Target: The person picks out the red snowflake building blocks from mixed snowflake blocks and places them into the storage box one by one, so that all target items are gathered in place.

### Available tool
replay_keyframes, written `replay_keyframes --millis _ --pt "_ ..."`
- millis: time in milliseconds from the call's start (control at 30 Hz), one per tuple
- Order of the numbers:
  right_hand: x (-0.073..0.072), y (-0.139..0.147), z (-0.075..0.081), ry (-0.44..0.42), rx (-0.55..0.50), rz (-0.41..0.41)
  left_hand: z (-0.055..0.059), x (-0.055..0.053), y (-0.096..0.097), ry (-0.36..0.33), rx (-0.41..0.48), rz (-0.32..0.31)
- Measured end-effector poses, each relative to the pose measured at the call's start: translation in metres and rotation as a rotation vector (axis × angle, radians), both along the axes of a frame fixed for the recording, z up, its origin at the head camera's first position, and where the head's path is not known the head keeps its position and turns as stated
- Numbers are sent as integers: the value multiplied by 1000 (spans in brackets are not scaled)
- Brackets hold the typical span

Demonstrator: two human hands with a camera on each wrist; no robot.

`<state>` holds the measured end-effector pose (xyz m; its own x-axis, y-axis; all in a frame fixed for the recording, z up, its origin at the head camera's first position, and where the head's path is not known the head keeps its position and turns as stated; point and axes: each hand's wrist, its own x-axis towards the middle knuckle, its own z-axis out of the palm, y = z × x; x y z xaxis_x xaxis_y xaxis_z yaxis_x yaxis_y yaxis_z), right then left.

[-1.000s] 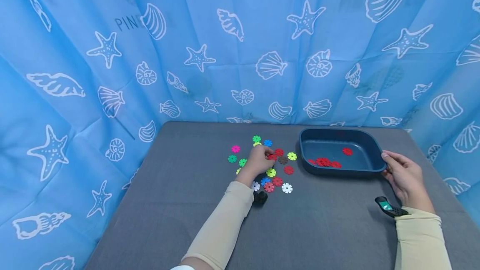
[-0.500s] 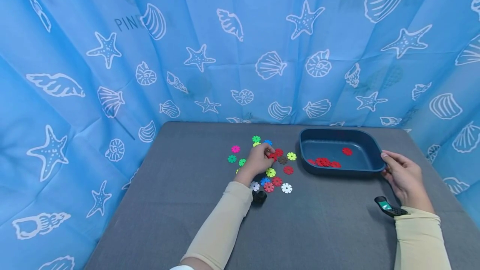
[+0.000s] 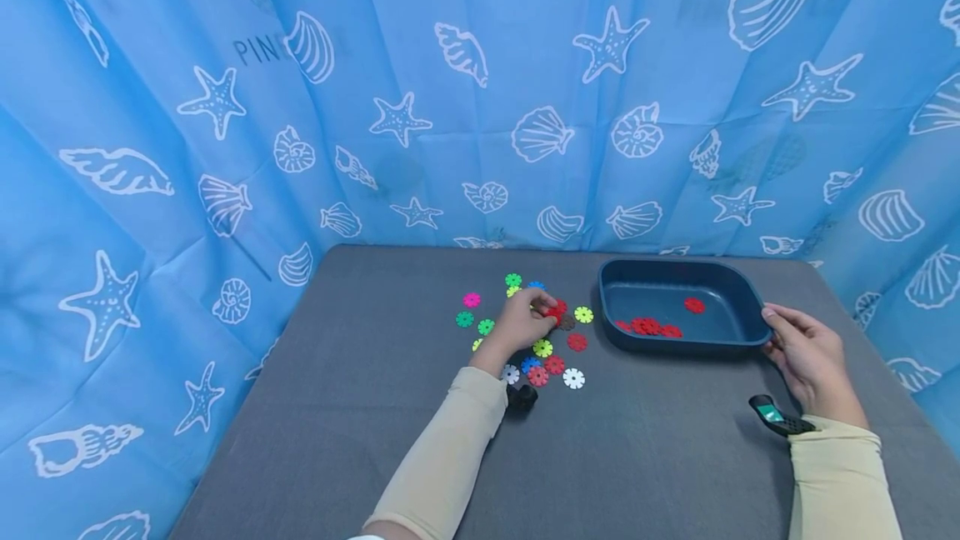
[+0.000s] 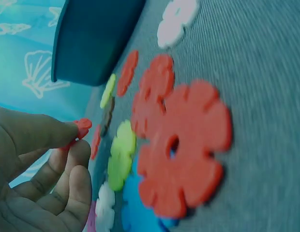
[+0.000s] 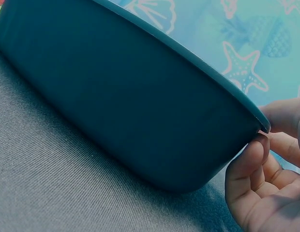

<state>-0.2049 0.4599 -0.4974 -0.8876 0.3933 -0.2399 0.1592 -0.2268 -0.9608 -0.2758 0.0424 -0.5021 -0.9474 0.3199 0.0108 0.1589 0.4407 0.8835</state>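
Note:
My left hand [image 3: 520, 322] pinches a red notched plastic disc [image 4: 84, 124] between thumb and fingers, just over the scattered pieces. Right beside it lie another red disc [image 3: 560, 307] and a brown disc [image 3: 567, 322], partly covered by the fingers. At the right, my right hand [image 3: 813, 357] grips the rim of a dark blue rectangular tub [image 3: 652, 294], thumb on top and fingers beneath. The tub's outer wall [image 5: 116, 96] fills much of the right wrist view. Several red discs [image 3: 647, 326] lie in its front left part, and a lone one [image 3: 694, 305] sits farther right.
Around the left hand lie loose discs: green [image 3: 465, 319], pink [image 3: 472, 299], yellow [image 3: 583, 315], white [image 3: 573, 378], blue [image 3: 530, 365] and red [image 3: 577, 342]. Grey cloth [image 3: 360, 373] covers the table. A blue shell-print curtain [image 3: 480, 107] hangs behind and at both sides.
My left hand has shifted slightly right, and the red disc in its fingers has moved with it toward the neighbouring red disc. The right hand and the tub stay put.

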Motion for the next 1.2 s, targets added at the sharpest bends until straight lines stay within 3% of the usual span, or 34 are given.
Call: replay_keyframes --millis 367,600,800,1200 --pt "1 0 0 -4 0 1 10 9 16 -101 227 24" --pt "1 -1 -1 2 7 -4 13 11 32 -137 283 59" --pt "1 0 0 5 8 1 22 16 45 -176 367 52" --pt "1 0 1 -9 8 2 29 20 63 -188 313 38"
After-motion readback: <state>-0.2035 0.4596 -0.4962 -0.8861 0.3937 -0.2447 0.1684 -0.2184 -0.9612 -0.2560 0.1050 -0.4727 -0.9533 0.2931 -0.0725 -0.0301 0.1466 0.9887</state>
